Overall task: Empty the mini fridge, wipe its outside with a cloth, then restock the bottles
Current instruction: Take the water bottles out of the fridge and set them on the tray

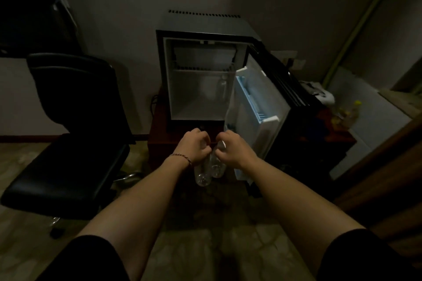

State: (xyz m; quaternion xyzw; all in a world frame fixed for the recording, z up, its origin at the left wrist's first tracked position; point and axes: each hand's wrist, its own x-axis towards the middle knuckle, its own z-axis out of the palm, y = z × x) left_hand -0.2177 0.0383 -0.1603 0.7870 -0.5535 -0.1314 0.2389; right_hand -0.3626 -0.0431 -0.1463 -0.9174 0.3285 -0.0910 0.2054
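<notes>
Your left hand (194,143) grips one clear bottle (202,177) and your right hand (230,147) another (217,167), both held close together just near the open mini fridge (203,75). Whether this is emptying or restocking can't be told; one bottle (222,85) stands inside at right. No labels or writing are readable.

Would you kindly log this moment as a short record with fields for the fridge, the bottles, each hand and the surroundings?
fridge: mini fridge on a low wooden stand, door swung open to the right
inside: one bottle in the fridge, at the right
left hand: grips a clear bottle, base toward the camera
right hand: grips a second clear bottle
surroundings: black office chair to the left
</notes>
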